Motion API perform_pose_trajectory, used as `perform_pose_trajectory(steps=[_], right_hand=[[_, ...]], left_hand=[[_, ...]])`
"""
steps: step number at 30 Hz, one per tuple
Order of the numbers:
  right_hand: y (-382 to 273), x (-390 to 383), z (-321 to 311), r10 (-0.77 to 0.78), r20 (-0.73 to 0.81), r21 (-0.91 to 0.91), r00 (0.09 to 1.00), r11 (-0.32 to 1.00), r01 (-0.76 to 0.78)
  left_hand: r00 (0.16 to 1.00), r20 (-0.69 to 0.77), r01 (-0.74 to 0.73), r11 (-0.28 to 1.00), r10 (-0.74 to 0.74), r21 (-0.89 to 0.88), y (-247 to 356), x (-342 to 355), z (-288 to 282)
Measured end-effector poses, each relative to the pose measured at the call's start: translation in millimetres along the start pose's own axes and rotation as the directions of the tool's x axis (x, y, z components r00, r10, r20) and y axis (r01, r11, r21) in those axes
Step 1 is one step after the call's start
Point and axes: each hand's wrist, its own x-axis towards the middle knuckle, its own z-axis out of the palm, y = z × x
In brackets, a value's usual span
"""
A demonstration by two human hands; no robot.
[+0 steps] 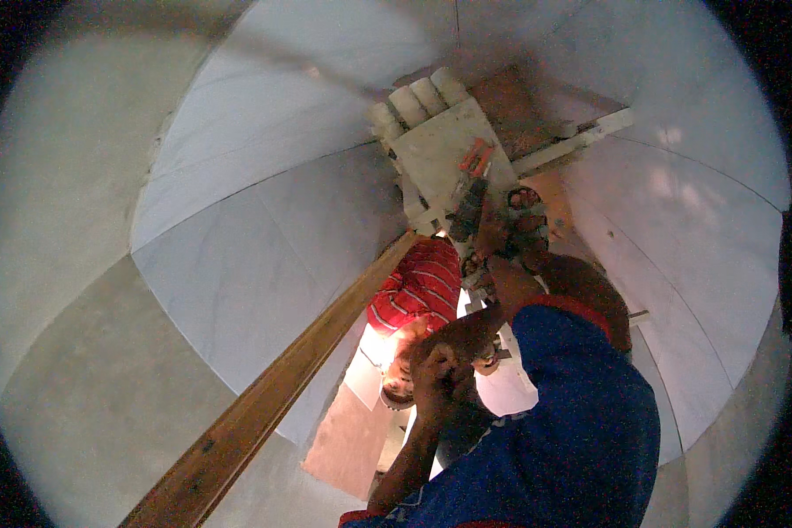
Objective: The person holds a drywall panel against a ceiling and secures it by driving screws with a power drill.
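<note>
Head view: hands [437, 374] are seen close together, whether open or closed cannot be told, while the tool [470, 195] is laid on the board [433, 157] beside a foot [526, 204], presumably for steady support.

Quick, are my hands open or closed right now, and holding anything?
Left hand: too dark to tell.
Right hand: can't be made out clearly, so its state can't be told.

Wood beam [283, 383] | brn, long | slanted, lower L to ctr
</note>
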Motion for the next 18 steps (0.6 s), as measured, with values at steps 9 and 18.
perform_pose_trajectory(steps=[9, 18], right_hand=[[-13, -49, -41, -0.041, -0.055, 0.134, 0.998, 0.990, 0.049], [-81, -195, -198, -0.187, -0.163, 0.405, 0.969, 0.883, 0.238]], left_hand=[[0.962, 0.182, -0.196, 0.979, 0.202, -0.050, 18, -28, 9], [0.850, 0.500, 0.076, 0.901, 0.165, -0.427, 89, -131, 28]])
